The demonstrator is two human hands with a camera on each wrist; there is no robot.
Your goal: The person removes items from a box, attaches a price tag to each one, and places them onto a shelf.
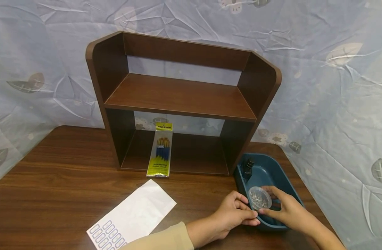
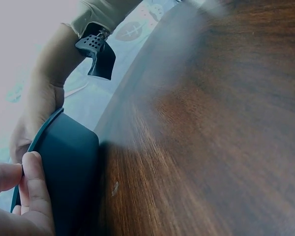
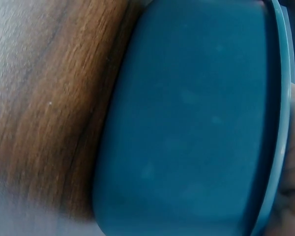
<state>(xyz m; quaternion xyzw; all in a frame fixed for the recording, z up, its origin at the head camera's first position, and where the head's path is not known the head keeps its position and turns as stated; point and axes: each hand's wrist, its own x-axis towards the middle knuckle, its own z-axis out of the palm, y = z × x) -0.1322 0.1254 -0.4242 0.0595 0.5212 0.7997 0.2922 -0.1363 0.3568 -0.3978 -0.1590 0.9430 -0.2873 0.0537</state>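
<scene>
Clear container (image 1: 259,198): right grip (image 1: 286,208) clamps it at the tray (image 1: 264,173); left grip (image 1: 236,215) pinches the tray's rim. Apparent step: transfer; next, keep container level.

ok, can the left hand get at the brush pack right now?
Probably yes: the brush pack sits at the open front of the shelf, apparently unblocked, but the left hand must first release the bin.

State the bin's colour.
The bin is teal blue, best seen in the right wrist view.
</scene>
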